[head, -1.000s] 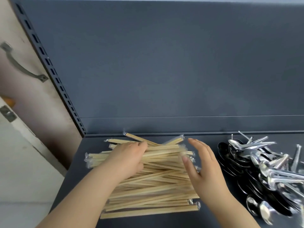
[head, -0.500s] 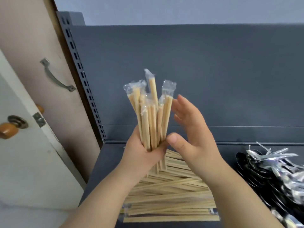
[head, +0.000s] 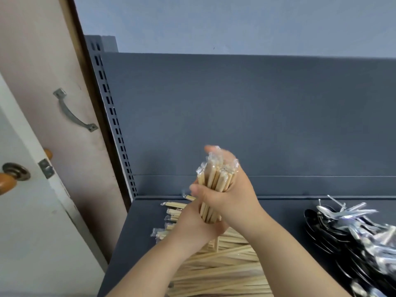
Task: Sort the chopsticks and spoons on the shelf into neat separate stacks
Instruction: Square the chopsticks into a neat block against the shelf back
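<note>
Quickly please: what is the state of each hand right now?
Left hand: closed, gripping the chopstick bundle near its bottom.
Right hand: closed, gripping the same bundle higher up.

I see chopstick pile (head: 225, 269) on shelf (head: 278, 213), left of centre, in front of back panel (head: 257, 114). Spoons (head: 353, 230) heaped on same shelf at right, well apart from pile. Above pile, bundle of chopsticks (head: 216, 181) upright: left hand (head: 192, 224) gripping low, right hand (head: 231, 194) wrapped higher. Slotted post (head: 111, 116) at shelf's left; door (head: 32, 211) further left.
</note>
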`<state>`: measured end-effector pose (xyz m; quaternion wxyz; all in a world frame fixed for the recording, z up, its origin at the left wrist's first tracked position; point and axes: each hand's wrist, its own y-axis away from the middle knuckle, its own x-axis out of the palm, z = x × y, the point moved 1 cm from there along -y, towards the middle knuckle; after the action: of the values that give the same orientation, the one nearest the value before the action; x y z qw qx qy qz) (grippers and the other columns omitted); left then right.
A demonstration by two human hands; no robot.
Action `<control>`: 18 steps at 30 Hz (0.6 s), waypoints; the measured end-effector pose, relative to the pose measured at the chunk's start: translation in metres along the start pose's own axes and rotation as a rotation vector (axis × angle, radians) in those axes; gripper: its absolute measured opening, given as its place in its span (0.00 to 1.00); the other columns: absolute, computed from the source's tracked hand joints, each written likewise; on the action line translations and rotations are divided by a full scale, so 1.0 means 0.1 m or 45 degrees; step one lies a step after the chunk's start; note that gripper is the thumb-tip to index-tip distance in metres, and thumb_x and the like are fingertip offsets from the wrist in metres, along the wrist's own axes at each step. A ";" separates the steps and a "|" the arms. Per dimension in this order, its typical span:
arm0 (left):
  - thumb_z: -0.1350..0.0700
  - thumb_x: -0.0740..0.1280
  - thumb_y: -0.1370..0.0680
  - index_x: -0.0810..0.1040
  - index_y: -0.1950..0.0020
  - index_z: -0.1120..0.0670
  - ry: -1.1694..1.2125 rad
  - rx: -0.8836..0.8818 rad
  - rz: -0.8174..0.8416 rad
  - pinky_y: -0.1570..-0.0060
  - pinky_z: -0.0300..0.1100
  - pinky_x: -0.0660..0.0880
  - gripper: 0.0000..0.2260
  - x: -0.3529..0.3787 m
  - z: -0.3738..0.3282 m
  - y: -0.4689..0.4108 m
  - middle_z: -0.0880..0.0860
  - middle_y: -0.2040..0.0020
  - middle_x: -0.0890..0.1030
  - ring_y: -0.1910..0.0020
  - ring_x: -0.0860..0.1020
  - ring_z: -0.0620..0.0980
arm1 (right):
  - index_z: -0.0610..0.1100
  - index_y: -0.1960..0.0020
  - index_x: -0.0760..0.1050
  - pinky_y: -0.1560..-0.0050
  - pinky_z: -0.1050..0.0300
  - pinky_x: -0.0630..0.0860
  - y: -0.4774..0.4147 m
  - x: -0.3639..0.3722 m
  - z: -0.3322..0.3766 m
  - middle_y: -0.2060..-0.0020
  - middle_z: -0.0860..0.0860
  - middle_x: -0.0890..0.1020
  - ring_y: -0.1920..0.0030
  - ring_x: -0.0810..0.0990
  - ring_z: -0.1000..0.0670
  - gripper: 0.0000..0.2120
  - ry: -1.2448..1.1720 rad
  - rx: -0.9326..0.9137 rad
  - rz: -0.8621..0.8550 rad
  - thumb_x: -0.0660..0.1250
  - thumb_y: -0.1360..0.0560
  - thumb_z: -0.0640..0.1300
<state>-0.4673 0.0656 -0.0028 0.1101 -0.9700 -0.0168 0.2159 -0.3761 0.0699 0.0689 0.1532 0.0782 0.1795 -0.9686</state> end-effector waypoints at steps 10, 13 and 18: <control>0.59 0.72 0.31 0.73 0.62 0.44 0.036 -0.104 0.056 0.68 0.26 0.68 0.12 0.08 0.09 0.11 0.35 0.67 0.79 0.67 0.76 0.33 | 0.47 0.55 0.74 0.65 0.64 0.75 0.08 0.01 -0.05 0.70 0.53 0.80 0.68 0.79 0.53 0.12 -0.237 -0.049 -0.250 0.74 0.35 0.43; 0.56 0.72 0.30 0.77 0.61 0.49 0.092 -0.169 -0.167 0.67 0.32 0.71 0.05 -0.01 0.12 0.14 0.46 0.67 0.81 0.67 0.77 0.39 | 0.44 0.36 0.68 0.48 0.54 0.77 0.05 -0.09 -0.12 0.47 0.44 0.81 0.47 0.80 0.48 0.33 -0.401 -0.230 0.074 0.75 0.35 0.54; 0.51 0.74 0.30 0.78 0.58 0.48 0.040 -0.211 -0.409 0.64 0.34 0.73 0.06 -0.58 0.07 0.09 0.46 0.65 0.81 0.64 0.80 0.41 | 0.49 0.33 0.67 0.34 0.56 0.69 -0.07 -0.34 -0.55 0.39 0.53 0.76 0.38 0.74 0.57 0.22 0.047 0.021 -0.139 0.65 0.25 0.53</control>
<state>-0.5228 0.0531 0.0134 0.0630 -0.9639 -0.1877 0.1782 -0.3411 0.1060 0.0272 0.0961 0.0872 0.1784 -0.9754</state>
